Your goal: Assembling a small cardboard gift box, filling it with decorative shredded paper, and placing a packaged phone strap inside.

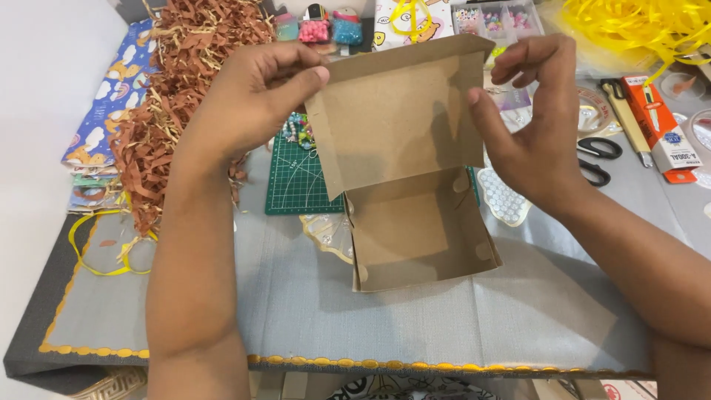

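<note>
We pinch the raised lid of the brown cardboard box: left hand grips its left top corner, right hand presses its right edge, fingers loosely curled. Box tray sits on the grey table mat, below both hands, beside the green cutting mat.

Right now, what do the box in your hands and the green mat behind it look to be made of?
The box, its lid pinched by the left hand and right hand, looks like thin brown kraft cardboard: matte, fibrous, creased folds. The green mat looks like rubbery vinyl with a printed white grid, likely a cutting mat; its feel cannot be confirmed.
</note>
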